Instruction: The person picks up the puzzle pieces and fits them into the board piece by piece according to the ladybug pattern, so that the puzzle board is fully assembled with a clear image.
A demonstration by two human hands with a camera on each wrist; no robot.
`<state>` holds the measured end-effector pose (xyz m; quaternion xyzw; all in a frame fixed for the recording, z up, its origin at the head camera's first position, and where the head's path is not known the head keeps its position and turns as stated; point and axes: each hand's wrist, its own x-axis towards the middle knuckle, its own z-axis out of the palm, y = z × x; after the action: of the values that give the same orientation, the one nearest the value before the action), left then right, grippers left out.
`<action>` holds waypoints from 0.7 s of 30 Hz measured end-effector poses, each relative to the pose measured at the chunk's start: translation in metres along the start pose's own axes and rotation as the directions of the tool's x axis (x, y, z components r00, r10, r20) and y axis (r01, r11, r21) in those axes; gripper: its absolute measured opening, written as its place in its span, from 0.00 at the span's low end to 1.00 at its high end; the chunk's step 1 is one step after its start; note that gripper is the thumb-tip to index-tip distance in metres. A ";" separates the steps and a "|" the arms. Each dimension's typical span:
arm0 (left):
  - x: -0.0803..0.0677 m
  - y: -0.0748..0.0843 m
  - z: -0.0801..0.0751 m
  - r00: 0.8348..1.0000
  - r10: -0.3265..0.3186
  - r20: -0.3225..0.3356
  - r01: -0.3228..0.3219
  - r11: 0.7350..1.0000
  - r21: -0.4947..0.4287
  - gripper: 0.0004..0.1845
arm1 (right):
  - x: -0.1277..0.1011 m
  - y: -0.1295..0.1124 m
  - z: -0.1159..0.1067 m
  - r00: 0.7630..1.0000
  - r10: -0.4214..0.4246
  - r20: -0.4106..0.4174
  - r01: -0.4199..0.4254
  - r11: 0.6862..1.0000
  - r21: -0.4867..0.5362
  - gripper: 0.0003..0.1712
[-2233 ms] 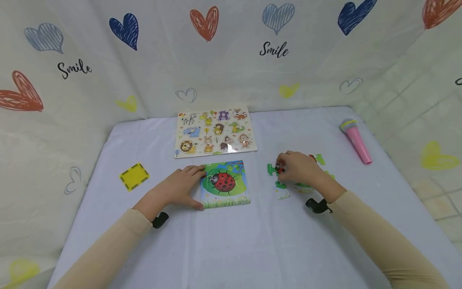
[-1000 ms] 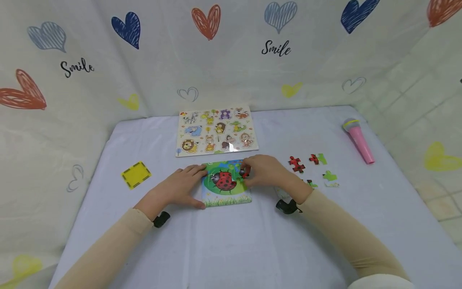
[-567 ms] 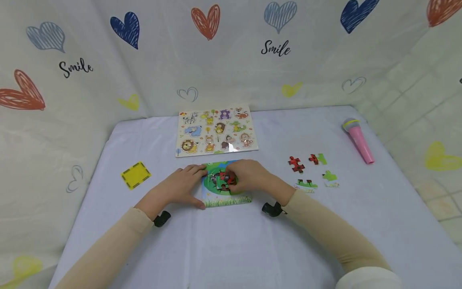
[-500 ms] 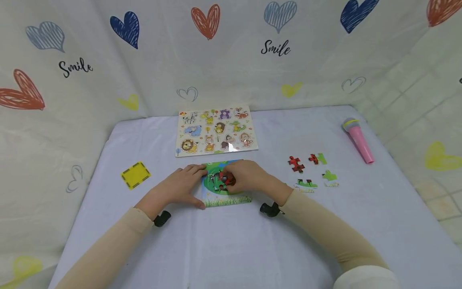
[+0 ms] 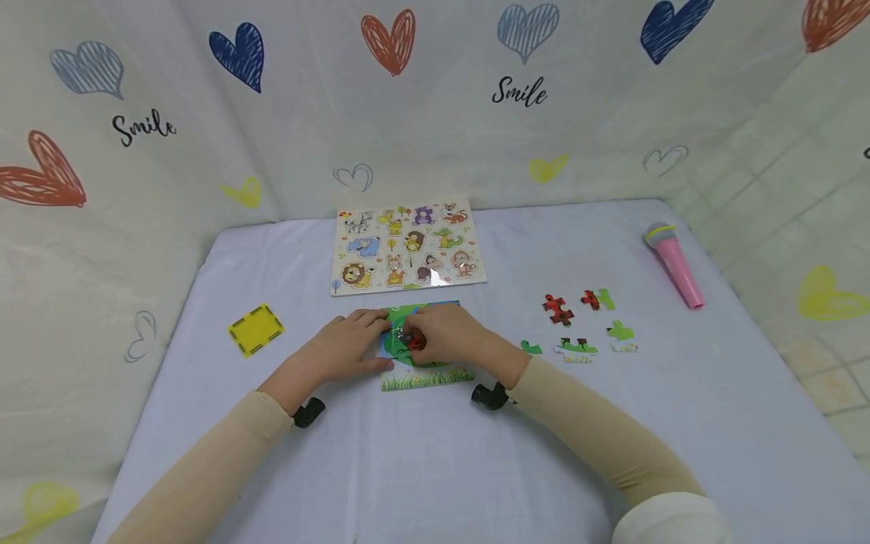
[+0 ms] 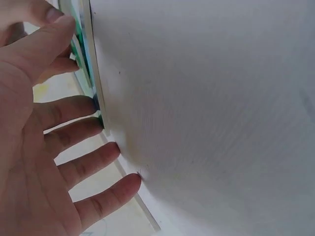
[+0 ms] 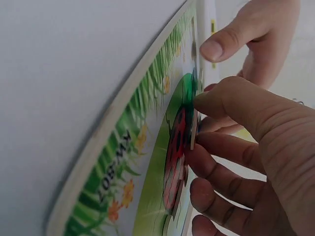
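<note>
A square ladybug puzzle board point(image 5: 427, 379) lies in front of me, grass printed along its near edge. My right hand point(image 5: 457, 337) pinches a jigsaw piece point(image 5: 414, 338) with red and dark markings over the board's left half. In the right wrist view the held piece point(image 7: 193, 129) stands out edge-on just off the printed ladybug point(image 7: 176, 147), between thumb and fingers. My left hand point(image 5: 340, 349) lies at the board's left side with fingers extended. Its fingertips touch the board's edge in the left wrist view, and the thumb point(image 6: 42, 46) reaches over the board, close to the right hand.
Right of the board lie several loose jigsaw pieces, among them a red one point(image 5: 559, 310), a red-and-green one point(image 5: 598, 300) and a grassy one point(image 5: 576, 349). An animal puzzle board point(image 5: 408, 249) sits behind, a pink toy microphone point(image 5: 676, 268) far right, a yellow card point(image 5: 255, 330) left.
My right hand has taken a jigsaw piece from the loose group at right and carried it left over the board. My left thumb has moved up from the board's lower corner.
</note>
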<state>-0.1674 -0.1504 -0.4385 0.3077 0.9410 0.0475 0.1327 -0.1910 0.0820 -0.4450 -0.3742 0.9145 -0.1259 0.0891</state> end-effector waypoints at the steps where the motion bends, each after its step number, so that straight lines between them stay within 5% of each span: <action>1: 0.001 0.001 0.000 1.000 -0.001 -0.004 0.001 1.000 0.008 0.42 | 0.000 -0.001 0.000 1.000 0.006 0.004 -0.006 1.000 0.002 0.13; 12: 0.008 0.004 0.006 0.996 -0.014 -0.088 0.023 0.995 0.095 0.23 | -0.001 -0.008 -0.002 0.999 0.027 0.020 -0.028 0.999 0.019 0.12; 21: 0.013 0.003 0.007 0.990 -0.006 -0.138 0.017 0.996 0.083 0.20 | -0.003 -0.010 0.000 0.999 0.044 0.014 -0.044 0.999 0.026 0.12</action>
<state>-0.1737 -0.1397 -0.4474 0.3035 0.9508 0.0284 0.0545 -0.1827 0.0774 -0.4419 -0.3535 0.9202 -0.1334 0.1027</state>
